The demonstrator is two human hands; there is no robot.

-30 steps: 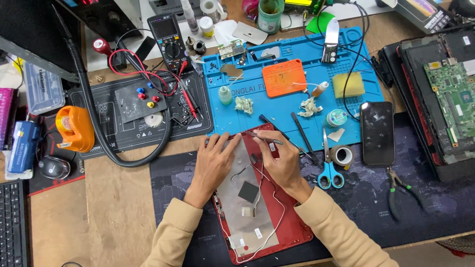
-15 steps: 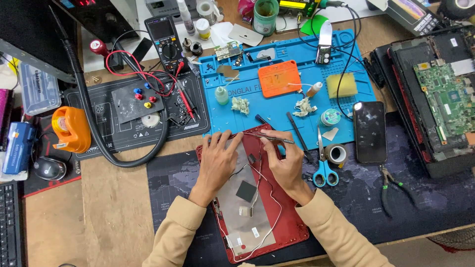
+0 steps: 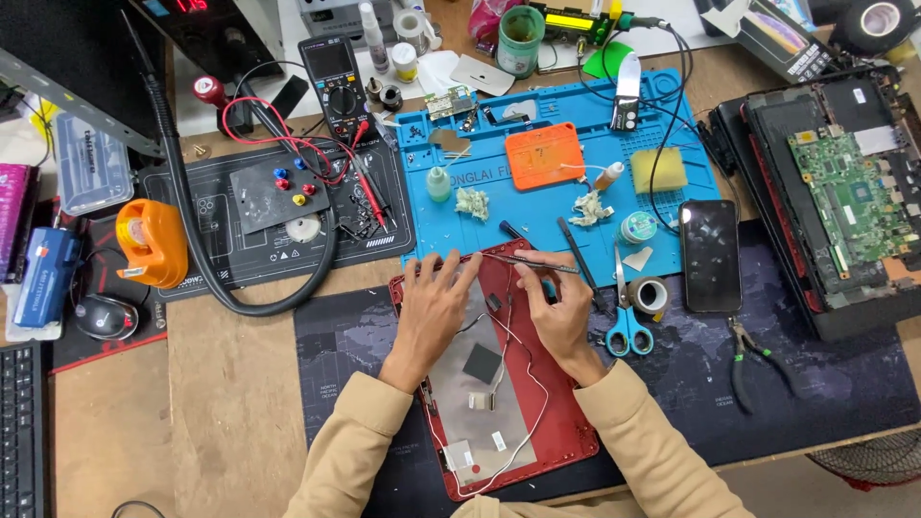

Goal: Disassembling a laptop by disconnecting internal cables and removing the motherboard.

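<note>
A red laptop lid (image 3: pixel 561 408) lies inside-up on a dark desk mat, with a grey foil sheet (image 3: pixel 480 384) and thin white cables on it. My left hand (image 3: pixel 429 312) rests flat on the lid's upper left part, fingers spread. My right hand (image 3: pixel 559 305) sits at the lid's top edge and pinches a thin metal tool, apparently tweezers (image 3: pixel 537 259), which lies nearly level and points left across the lid's top.
A blue work mat (image 3: pixel 547 206) behind the lid holds an orange pad, a yellow sponge and small parts. Scissors (image 3: pixel 625 317), tape roll and a phone (image 3: pixel 710 254) lie to the right. An opened laptop (image 3: pixel 844 192) is far right; a multimeter (image 3: pixel 336 82) far left-centre.
The camera has shifted a little. My right hand has moved the thin tool slightly along the lid's top edge; my left hand stays flat on the lid.
</note>
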